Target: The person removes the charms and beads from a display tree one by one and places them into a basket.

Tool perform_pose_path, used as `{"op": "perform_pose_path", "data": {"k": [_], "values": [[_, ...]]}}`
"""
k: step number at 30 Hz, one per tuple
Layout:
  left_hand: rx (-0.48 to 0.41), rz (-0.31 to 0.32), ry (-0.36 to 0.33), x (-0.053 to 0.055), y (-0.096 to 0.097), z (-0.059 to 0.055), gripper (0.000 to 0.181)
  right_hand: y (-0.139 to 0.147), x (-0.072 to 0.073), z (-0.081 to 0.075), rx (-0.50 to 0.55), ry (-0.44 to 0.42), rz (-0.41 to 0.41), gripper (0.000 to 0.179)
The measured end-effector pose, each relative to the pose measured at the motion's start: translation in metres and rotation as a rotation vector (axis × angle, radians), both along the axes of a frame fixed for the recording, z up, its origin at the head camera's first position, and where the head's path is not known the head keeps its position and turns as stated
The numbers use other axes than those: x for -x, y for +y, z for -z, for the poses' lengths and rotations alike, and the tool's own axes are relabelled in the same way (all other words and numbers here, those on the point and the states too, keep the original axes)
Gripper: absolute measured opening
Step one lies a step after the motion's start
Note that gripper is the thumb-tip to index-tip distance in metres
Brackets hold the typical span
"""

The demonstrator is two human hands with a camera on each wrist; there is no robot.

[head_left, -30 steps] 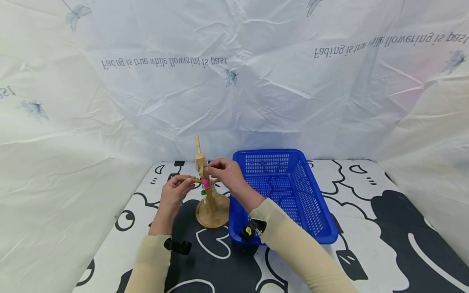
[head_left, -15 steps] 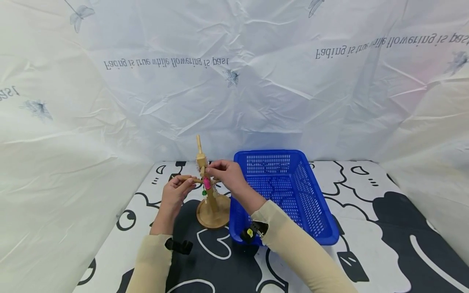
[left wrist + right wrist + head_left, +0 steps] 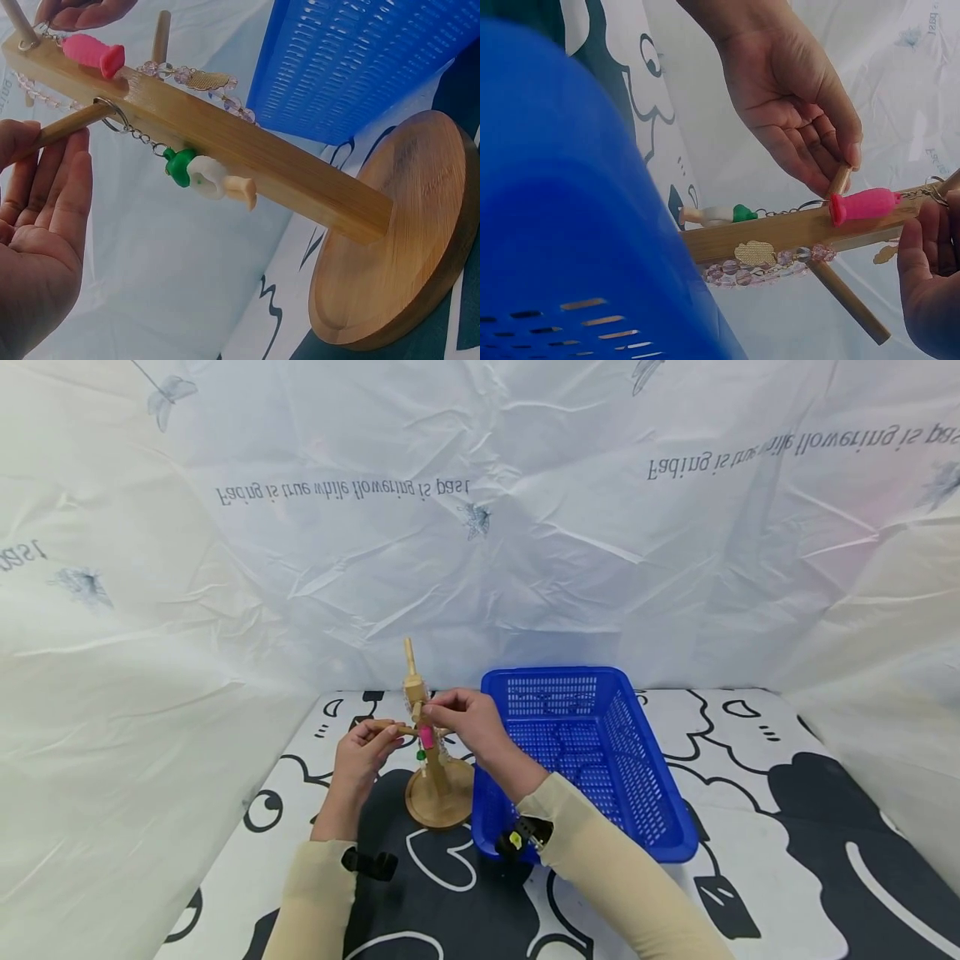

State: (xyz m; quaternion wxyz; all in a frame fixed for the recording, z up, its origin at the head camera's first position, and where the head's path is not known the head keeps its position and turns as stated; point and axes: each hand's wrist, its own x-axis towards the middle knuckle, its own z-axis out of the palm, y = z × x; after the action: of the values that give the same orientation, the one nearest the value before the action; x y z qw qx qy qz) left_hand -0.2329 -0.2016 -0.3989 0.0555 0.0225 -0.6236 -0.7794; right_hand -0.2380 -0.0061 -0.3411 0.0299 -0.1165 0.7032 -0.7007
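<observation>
A wooden peg stand [image 3: 435, 777] with a round base stands upright left of the basket. My left hand [image 3: 360, 756] pinches one of its side pegs [image 3: 71, 124] between thumb and fingers. A keychain with a green, white and beige figure [image 3: 199, 172] hangs by its ring on that peg. Higher up, my right hand [image 3: 472, 722] has its curled fingertips at the ring and chain of a pink keychain [image 3: 866, 206]; the exact contact is partly hidden. That ring is around an upper peg [image 3: 19, 22]. Pink bead bracelets [image 3: 184, 75] with gold charms hang on other pegs.
A blue plastic basket [image 3: 652, 777] stands right of the stand, under my right forearm, with dark thin items inside. A black and white patterned cloth [image 3: 750, 827] covers the table. White printed sheeting [image 3: 555, 568] hangs behind and at the sides.
The head view has shifted slightly, so everything sits a little further right. Both hands stay at the same pegs, and the keychains keep their places.
</observation>
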Motion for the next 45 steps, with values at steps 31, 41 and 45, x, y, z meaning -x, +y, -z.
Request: {"op": "perform_pose_path", "data": {"k": [31,41,45], "values": [[0.016,0.002,0.015,0.000,0.001,0.002,0.018,0.002,-0.009,-0.002,0.053,0.058,-0.025,0.015],[0.010,0.007,0.026,0.001,0.001,0.001,0.022,0.003,-0.015,-0.005,0.065,0.062,-0.020,0.014],[0.023,0.004,0.031,0.001,0.000,0.002,0.023,0.004,-0.018,-0.007,0.076,0.069,-0.029,0.014]]}}
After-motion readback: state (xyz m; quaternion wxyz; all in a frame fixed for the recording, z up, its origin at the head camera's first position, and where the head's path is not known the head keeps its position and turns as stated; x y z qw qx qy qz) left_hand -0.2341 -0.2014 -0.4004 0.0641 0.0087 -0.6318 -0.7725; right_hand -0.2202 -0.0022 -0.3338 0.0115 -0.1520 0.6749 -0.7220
